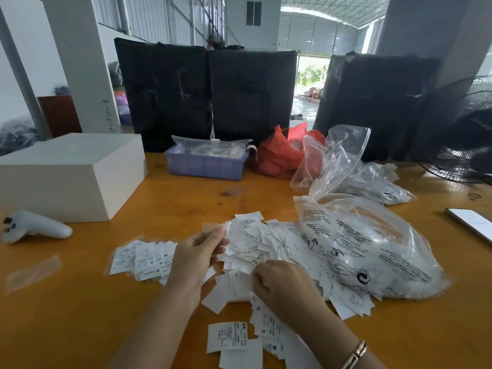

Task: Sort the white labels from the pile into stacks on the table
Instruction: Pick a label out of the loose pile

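A loose pile of white labels [266,243] spills from a clear printed plastic bag [367,249] onto the orange table [80,302]. My left hand [197,254] is raised over the pile's left side and pinches a white label [234,230] between thumb and fingers. My right hand [282,283] lies on the near part of the pile with its fingers curled on labels there. A stack marked M [149,259] lies left of my left hand. More sorted labels marked XS and S [239,339] lie near the front edge.
A white box [72,174] and a white controller [34,226] sit at the left. At the back stand a purple tray [205,163], a red bag [282,155] and more clear bags [372,179]. A fan [458,131] and a phone [471,222] are on the right.
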{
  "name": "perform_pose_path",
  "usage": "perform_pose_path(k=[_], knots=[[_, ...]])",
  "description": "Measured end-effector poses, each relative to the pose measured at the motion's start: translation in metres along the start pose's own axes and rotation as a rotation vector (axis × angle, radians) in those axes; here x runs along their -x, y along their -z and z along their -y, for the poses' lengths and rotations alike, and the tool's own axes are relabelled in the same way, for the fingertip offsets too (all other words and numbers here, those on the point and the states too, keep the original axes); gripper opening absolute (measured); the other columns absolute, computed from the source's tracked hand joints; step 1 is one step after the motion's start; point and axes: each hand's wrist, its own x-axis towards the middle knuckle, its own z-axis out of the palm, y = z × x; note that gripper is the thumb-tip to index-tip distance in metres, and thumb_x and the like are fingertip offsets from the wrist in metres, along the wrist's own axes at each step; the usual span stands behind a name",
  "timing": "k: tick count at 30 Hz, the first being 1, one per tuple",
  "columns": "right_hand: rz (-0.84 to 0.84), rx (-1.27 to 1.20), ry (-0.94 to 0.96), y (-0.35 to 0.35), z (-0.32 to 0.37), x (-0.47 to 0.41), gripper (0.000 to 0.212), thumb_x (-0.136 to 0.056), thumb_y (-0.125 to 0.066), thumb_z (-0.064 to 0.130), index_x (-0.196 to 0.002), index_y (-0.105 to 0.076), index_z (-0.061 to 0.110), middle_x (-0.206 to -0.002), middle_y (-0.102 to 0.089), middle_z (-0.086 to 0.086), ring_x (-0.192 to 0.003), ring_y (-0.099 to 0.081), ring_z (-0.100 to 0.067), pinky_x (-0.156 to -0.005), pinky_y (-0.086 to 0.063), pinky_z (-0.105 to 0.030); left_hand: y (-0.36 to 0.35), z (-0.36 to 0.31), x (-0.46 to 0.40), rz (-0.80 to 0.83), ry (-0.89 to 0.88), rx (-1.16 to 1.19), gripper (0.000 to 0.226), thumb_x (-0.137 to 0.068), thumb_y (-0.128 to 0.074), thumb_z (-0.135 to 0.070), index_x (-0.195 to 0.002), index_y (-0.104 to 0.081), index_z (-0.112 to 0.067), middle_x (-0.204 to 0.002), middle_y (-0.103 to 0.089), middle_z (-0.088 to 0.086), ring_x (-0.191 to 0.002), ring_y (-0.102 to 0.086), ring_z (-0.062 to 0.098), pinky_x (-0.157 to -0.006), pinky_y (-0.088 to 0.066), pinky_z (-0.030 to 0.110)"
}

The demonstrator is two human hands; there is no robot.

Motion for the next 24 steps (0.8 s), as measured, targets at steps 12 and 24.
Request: perform_pose_path(k=[12, 24], knots=[[-0.246, -1.637, -0.730, 0.023, -0.014, 0.000, 0.010, -0.090, -0.058, 0.001, -0.085, -0.063, 0.009, -0.063, -0.061, -0.003, -0.054, -0.060, -0.013, -0.056, -0.049, -0.026, -0.010, 0.006, 0.008, 0.118, -0.009, -0.054, 0.016, -0.082, -0.070, -0.034, -0.074, -0.075, -0.020, -0.075, -0.074, -0.004, -0.059, -0.064, 0.000, -0.063, -0.047, 0.025], [-0.349, -1.684, -0.620, 0.029, -0.011, 0.000, 0.027, -0.090, -0.057, -0.003, -0.109, -0.060, 0.016, -0.094, -0.062, -0.014, -0.080, -0.072, -0.032, -0.053, -0.056, -0.026, -0.011, 0.003, 0.012, 0.185, -0.063, -0.079, 0.014, -0.081, -0.070, -0.033, -0.077, -0.074, -0.020, -0.073, -0.073, -0.003, -0.061, -0.063, 0.002, -0.060, -0.046, 0.020]])
